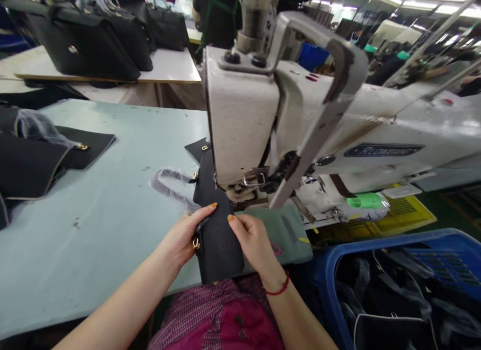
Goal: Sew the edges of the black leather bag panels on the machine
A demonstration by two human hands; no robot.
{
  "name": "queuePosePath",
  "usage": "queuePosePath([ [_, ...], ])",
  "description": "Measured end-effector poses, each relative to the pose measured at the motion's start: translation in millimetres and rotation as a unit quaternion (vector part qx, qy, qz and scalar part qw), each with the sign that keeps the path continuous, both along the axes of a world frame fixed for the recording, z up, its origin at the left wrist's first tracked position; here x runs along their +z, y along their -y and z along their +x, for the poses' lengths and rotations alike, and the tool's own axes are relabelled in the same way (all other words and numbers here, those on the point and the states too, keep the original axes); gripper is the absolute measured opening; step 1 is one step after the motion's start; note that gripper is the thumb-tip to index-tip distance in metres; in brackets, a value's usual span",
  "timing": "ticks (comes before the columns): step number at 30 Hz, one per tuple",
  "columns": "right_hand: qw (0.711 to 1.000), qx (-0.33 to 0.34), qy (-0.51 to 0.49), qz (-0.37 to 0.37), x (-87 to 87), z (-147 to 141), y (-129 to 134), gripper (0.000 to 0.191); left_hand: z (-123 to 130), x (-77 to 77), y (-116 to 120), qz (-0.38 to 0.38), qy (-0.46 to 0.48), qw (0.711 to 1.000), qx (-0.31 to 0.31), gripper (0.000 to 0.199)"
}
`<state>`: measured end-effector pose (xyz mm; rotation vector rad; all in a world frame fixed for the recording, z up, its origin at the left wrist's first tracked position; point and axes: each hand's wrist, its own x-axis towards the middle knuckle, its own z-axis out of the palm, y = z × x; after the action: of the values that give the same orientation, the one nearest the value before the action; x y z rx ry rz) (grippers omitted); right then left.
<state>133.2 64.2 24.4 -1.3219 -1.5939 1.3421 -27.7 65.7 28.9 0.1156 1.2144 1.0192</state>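
Note:
A black bag panel [221, 244] lies lengthwise under the head of a white sewing machine [242, 119]. My left hand [187, 232] grips its left edge, thumb on top and fingers tucked below. On the right edge, my right hand [252, 239] pinches the panel close to the presser foot [244, 193]. A plastic-wrapped handle [169, 182] loops out to the left from the panel, by gold-coloured hardware [196, 243]. The needle point is hidden by the machine head.
Black bag pieces [30, 159] lie on the pale table [112, 229] at left. Finished-looking black bags [82, 44] stand on a table behind. A blue basket [330, 280] of wrapped pieces is at right, a yellow crate [409, 217] behind it. A person [218, 19] stands beyond.

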Motion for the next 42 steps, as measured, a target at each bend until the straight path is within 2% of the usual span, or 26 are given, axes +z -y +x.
queuePosePath([
  [8, 1.0, 0.007, 0.006, 0.016, 1.9, -1, -10, 0.045, -4, -7.0, -6, 0.04, -0.022, 0.999, 0.007, 0.026],
  [17, 1.0, 0.022, -0.007, 0.005, 7.1, -1, -10, 0.045, -9, -8.3, -5, 0.04, -0.04, 0.998, -0.024, 0.031],
  [21, 1.0, 0.029, 0.001, 0.008, 8.1, 0, -10, 0.045, -22, -19.6, 4, 0.067, 0.05, 0.996, -0.035, 0.036],
  [25, 0.999, 0.032, 0.017, 0.011, 6.8, 2, -11, 0.045, -48, -41.5, 15, 0.143, 0.192, 0.971, -0.015, 0.05],
  [27, 0.999, 0.038, 0.025, 0.015, 5.2, 3, -12, 0.045, -60, -51.8, 11, 0.146, 0.226, 0.963, -0.024, 0.045],
  [29, 0.998, 0.045, 0.036, 0.025, 3.5, 4, -13, 0.045, -65, -56.7, -1, 0.136, 0.206, 0.969, -0.032, 0.032],
  [31, 0.997, 0.052, 0.048, 0.036, 2.8, 6, -14, 0.045, -62, -54.3, -18, 0.114, 0.149, 0.981, -0.056, 0.022],
  [33, 0.995, 0.063, 0.061, 0.039, 4.3, 8, -16, 0.044, -54, -45.8, -35, 0.088, 0.099, 0.986, -0.099, 0.025],
  [36, 0.99, 0.095, 0.093, 0.036, 12.8, 13, -19, 0.043, -42, -29.6, -49, 0.069, 0.079, 0.985, -0.14, 0.031],
  [39, 0.975, 0.128, 0.172, 0.049, 30.9, 19, -23, 0.041, -33, -16.9, -41, 0.077, 0.07, 0.989, -0.104, 0.03],
  [42, 0.945, 0.136, 0.289, 0.075, 53.9, 25, -26, 0.031, -19, -9.0, -20, 0.081, 0.034, 0.996, -0.012, 0.028],
])
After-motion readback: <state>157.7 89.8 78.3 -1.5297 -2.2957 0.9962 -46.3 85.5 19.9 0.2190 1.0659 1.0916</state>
